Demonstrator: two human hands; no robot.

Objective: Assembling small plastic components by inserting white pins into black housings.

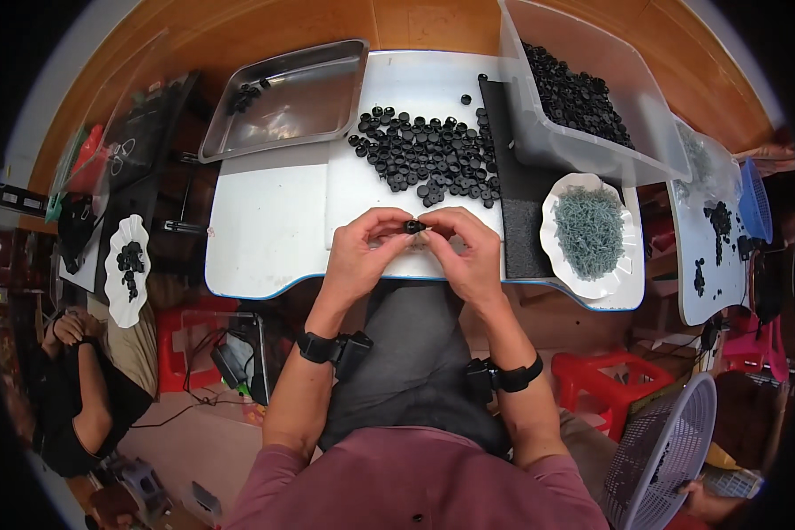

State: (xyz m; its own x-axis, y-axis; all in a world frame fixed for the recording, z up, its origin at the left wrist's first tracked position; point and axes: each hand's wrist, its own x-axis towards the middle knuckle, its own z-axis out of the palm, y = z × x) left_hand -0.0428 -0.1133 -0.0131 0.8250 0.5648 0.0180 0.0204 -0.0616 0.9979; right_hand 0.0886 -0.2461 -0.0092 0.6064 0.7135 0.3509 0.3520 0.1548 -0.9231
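The small black part [414, 227], pinched only by the fingertips of the left hand [365, 250] and right hand [465, 252], could be dropped if the pinch slackens, lost among the loose black pieces [428, 155] at twelve o'clock

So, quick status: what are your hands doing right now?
Both hands together over the table edge. Left hand and right hand pinch one black cap. Cap pile behind, untouched. Nothing in the way.
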